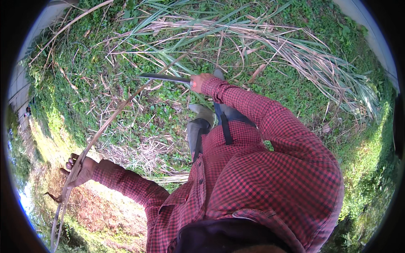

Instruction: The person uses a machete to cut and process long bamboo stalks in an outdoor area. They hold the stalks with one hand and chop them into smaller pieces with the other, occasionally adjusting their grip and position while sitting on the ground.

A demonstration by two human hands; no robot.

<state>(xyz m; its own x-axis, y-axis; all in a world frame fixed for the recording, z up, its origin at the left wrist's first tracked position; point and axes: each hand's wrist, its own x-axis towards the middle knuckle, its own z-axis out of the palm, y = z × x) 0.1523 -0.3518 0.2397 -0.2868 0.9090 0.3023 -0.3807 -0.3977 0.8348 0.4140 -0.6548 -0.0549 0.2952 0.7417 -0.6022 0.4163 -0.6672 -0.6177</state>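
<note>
My left hand [85, 169], out at the left, is closed around a long, thin brown cane stalk [112, 119] with dry, strap-like leaves trailing below the grip. The stalk slants up and away to the right, over the grass in front of me. In my right hand [201, 82] is the handle of a machete [166, 77] with a dark, slightly curved blade pointing left. Near its tip the blade crosses the stalk; whether they touch I cannot tell. My right fingers wrap the handle, which is mostly hidden.
A heap of long green and dry leaves [312, 63] arcs across the far side and down the right. Dry litter [147, 152] covers the grass near my boots [201, 116]. Another bent dry stalk [69, 25] lies at the far left. Pale walls or paving edge both upper corners.
</note>
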